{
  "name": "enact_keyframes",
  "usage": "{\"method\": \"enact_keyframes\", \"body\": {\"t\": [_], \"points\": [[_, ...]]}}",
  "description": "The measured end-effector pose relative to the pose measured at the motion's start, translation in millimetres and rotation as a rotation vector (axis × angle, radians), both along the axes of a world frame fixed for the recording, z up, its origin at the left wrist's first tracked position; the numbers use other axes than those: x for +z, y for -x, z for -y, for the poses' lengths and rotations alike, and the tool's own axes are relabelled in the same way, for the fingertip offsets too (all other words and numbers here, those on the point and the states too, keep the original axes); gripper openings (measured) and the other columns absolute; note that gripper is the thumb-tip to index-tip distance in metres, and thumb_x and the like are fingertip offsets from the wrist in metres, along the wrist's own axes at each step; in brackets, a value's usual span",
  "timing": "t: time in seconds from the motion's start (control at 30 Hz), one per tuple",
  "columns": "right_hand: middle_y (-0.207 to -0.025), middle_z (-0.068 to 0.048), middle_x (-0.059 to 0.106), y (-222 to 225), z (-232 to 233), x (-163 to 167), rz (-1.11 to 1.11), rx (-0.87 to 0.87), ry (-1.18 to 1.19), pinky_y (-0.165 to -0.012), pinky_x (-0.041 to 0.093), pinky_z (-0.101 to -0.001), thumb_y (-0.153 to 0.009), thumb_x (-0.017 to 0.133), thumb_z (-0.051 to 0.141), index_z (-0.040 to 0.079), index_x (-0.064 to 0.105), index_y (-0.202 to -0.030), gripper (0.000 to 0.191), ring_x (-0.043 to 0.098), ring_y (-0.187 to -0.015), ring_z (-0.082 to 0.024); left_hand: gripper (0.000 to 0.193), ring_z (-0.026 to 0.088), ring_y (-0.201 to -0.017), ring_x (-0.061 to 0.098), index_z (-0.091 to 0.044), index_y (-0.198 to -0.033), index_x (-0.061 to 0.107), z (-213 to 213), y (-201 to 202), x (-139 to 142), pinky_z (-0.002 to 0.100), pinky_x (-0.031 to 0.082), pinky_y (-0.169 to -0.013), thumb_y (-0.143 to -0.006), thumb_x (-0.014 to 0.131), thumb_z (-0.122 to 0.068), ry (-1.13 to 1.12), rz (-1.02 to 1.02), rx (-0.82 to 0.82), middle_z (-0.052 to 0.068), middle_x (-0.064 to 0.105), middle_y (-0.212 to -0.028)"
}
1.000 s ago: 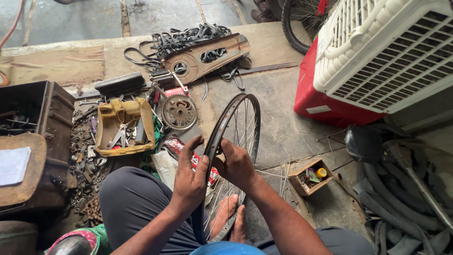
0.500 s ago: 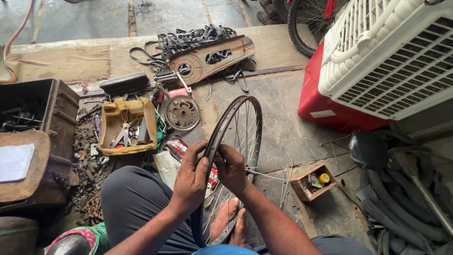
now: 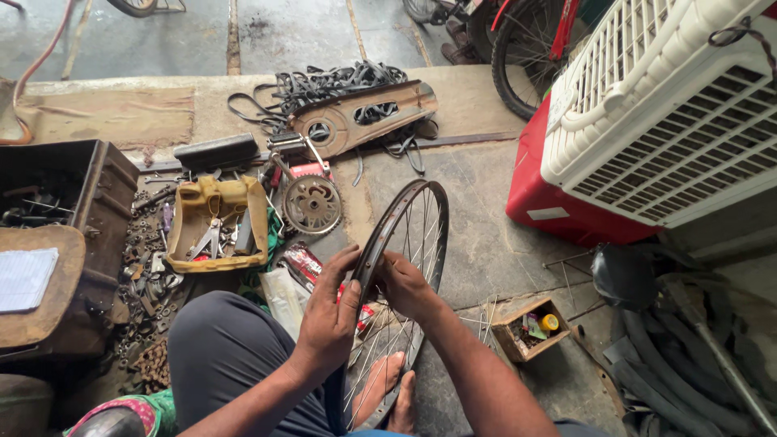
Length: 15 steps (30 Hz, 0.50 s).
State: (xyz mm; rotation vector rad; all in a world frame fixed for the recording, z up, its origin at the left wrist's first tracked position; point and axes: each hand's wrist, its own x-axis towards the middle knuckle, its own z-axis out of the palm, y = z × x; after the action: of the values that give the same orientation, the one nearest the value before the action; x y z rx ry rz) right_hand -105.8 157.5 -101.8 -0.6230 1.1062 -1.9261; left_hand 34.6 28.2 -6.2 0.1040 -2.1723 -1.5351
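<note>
Head view: a spoked bicycle rim [image 3: 409, 243] is held upright on the floor between the knees. It is judged light, stiff and hard-edged, with thin bendable spokes, so best taken at the rim. Left hand [image 3: 330, 311] is half closed around the rim edge; right hand [image 3: 402, 283] is curled on spokes just beside it.

The wheel rim [image 3: 405, 267] stands upright on the floor [image 3: 486, 235] between both hands. A chainring [image 3: 312, 204] lies left of it, a small box [image 3: 530, 330] right.
</note>
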Motion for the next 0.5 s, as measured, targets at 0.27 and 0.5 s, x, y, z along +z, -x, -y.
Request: {"method": "enact_keyframes", "body": {"t": [0.27, 0.5], "points": [[-0.103, -0.009, 0.070, -46, 6, 37, -0.132, -0.511, -0.036, -0.087, 0.055, -0.0294, -0.100, 0.065, 0.026, 0.003, 0.055, -0.123, 0.035, 0.068, -0.096, -0.014, 0.038, 0.024, -0.114, 0.070, -0.002, -0.135, 0.057, 0, -1, 6, 0.035, 0.052, -0.098, -0.100, 0.053, -0.016, -0.155, 0.133, 0.027, 0.015, 0.071, -0.120], [-0.109, -0.012, 0.071, -57, -6, 57, -0.399, -0.462, -0.131, -0.092, 0.056, -0.0328, -0.101, 0.068, 0.019, 0.001, 0.057, -0.120, 0.028, 0.068, -0.103, -0.018, 0.036, 0.022, -0.108, 0.072, 0.001, -0.131, 0.060, 2, -2, 2, 0.033, 0.054, -0.094, -0.101, 0.052, -0.017, -0.206, 0.121, 0.018, 0.015, 0.074, -0.114]]}}
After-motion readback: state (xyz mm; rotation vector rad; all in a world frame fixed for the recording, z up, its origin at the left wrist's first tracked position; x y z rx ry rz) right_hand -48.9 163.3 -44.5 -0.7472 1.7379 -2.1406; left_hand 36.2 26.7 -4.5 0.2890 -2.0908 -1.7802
